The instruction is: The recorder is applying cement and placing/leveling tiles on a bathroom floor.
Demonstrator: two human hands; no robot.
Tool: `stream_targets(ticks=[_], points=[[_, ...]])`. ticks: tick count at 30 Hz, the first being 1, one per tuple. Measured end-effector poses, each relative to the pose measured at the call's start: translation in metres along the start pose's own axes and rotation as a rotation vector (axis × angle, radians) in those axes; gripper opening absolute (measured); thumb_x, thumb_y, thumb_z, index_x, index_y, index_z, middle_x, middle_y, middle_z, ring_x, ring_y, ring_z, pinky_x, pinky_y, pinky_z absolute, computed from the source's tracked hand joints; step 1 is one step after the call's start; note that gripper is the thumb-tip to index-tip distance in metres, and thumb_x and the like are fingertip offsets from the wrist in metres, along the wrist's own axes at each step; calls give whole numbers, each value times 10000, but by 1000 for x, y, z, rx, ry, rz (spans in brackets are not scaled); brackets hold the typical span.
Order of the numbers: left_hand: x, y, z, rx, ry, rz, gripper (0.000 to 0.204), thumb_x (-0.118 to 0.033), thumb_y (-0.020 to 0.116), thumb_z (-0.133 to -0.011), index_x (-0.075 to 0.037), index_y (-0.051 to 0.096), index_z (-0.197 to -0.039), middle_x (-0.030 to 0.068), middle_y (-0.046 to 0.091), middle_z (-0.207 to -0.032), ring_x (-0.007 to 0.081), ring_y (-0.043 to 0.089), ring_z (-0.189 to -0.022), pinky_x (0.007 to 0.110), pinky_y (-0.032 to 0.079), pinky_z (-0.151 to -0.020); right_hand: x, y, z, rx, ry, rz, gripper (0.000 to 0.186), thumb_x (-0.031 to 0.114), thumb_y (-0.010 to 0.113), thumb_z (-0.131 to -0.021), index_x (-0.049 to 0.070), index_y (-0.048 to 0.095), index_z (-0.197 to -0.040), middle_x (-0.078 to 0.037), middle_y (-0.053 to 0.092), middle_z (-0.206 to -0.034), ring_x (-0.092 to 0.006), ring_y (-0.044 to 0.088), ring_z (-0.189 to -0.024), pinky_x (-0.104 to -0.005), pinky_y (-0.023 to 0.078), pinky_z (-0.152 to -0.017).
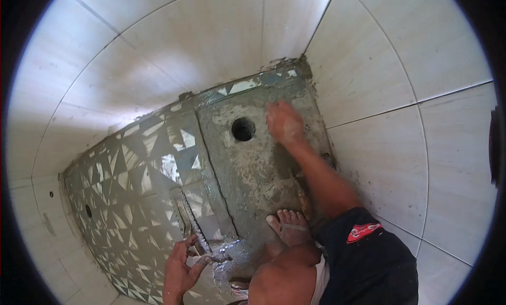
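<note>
My left hand (182, 270) is low in the view, its thumb and fingers closed on the near end of a metal notched trowel (196, 223). The trowel's toothed edge slants up and away over wet patterned floor tiles (158, 168). My right hand (284, 124) reaches out over the bare cement strip (247, 170), just right of a round drain hole (243, 129). Its fingers look curled in and are slightly blurred; what they hold, if anything, is hidden. Beneath my right forearm lies a pointing trowel (285, 161), its brownish handle (303, 200) toward me.
Large cream wall tiles (369, 141) close in the corner on the right and the far side. A narrow patterned tile strip (242, 86) runs along the far wall. My sandalled foot (290, 227) stands on the cement. Shiny clear plastic or water (226, 255) glints beside my left hand.
</note>
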State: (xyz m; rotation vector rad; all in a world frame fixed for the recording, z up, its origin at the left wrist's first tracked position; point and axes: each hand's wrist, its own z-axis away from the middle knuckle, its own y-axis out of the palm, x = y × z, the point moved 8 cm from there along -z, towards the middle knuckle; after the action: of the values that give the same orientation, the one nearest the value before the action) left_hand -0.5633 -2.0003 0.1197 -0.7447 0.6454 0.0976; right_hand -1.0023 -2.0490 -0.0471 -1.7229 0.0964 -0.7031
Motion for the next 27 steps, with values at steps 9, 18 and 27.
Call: stream_targets(ticks=[9,18,27], points=[[0,-9,9,-34,3,-14,659,-239,845,-793,-37,567,-1355,149,645,-1114,271,677,-863,370,548,-765,-62,-4,-92,-118,9,175,334,171,596,-889,139,677,-1212,-157,582,-1209,-347,553,-1188,-477,510,-952],[6,-6,2,-5,-49,-20,690,-286,849,-796,-49,556,-1374,143,647,-1119,274,673,-883,383,545,-796,-61,10,-106,53,-3,214,388,148,598,-855,191,701,-1227,-155,560,-1293,-337,514,-1277,-489,484,-1011],[4,-4,-4,8,0,-21,688,-263,840,-798,-50,550,-1385,146,648,-1119,284,679,-888,393,546,-796,-61,1,-105,17,-23,200,370,159,591,-879,169,692,-1236,-149,570,-1267,-338,531,-1244,-490,494,-982]])
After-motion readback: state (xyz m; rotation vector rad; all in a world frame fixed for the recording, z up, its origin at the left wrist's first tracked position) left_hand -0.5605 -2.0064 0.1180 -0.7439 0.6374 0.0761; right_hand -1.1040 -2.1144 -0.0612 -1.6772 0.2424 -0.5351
